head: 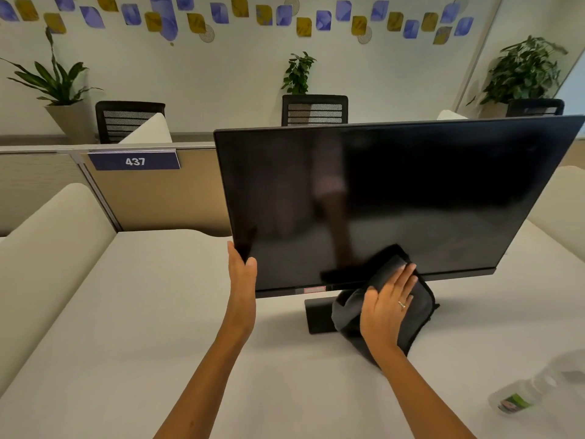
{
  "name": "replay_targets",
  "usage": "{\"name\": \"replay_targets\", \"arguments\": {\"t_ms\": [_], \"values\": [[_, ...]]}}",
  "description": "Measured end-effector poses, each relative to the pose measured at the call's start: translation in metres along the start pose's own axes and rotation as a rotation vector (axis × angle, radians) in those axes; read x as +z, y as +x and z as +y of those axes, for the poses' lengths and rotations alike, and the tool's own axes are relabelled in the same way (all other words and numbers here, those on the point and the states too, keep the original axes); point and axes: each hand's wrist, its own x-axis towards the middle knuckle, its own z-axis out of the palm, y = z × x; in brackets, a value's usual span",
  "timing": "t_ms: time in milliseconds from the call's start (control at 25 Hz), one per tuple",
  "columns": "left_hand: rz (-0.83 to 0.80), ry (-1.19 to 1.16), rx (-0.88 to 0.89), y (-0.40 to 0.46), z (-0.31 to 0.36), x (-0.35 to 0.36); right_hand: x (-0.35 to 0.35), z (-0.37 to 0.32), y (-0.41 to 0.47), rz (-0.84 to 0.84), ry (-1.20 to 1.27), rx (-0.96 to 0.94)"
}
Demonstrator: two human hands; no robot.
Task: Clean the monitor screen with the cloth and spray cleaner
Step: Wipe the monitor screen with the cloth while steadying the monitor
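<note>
Right hand is lying flat, fingers straight, pressing the cloth onto the screen near its bottom edge, at about 5 o'clock from the middle of the picture. Left hand is gripping the screen's bottom-left corner at 9 o'clock from the cloth, thumb in front and fingers hidden behind, keeping it from moving

What could go wrong: pushing too hard with the flat hand could be tipping the screen back on its stand, and the left hand is likely the only thing stopping that. If that hand is letting go, the screen may be wobbling. The left thumb is touching the glass, so it may be leaving a mark right there. Part of the cloth is hanging down over the stand, so it could be catching on it

Bottle is lying on the desk at 4 o'clock, well apart from the cloth. It looks clear with a green label; I cannot tell how much is inside, or if its top is on. A swinging elbow could be knocking it
</note>
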Motion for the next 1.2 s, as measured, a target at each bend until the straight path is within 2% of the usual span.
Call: {"name": "replay_targets", "arguments": {"t_ms": [120, 240, 320, 520, 640, 800, 920, 1080, 1200], "values": [[0.027, 0.011, -0.021, -0.001, 0.001, 0.004, -0.002, -0.011, 0.008, 0.044, 0.156, 0.021], [0.058, 0.028, -0.010, -0.002, 0.001, 0.006, -0.009, -0.032, 0.014, 0.084, 0.222, -0.074], [0.083, 0.026, -0.006, -0.001, 0.002, 0.007, -0.013, -0.050, 0.012, 0.090, 0.161, -0.215], [0.172, 0.033, 0.045, -0.002, 0.002, 0.018, 0.011, -0.063, -0.017, 0.011, -0.128, -0.748], [0.202, 0.028, 0.050, -0.003, 0.000, 0.023, 0.020, -0.027, -0.024, -0.041, -0.242, -0.840], [0.222, 0.039, 0.050, -0.002, 0.001, 0.026, 0.013, 0.011, -0.007, -0.012, -0.223, -0.733], [0.245, 0.049, 0.044, -0.002, 0.001, 0.029, 0.000, 0.023, 0.008, -0.011, -0.115, -0.505], [0.272, 0.047, 0.050, -0.004, 0.004, 0.034, -0.022, 0.034, 0.038, 0.055, 0.224, -0.093], [0.279, 0.045, 0.037, -0.006, 0.005, 0.036, -0.041, 0.028, 0.069, 0.132, 0.452, 0.076]]}}
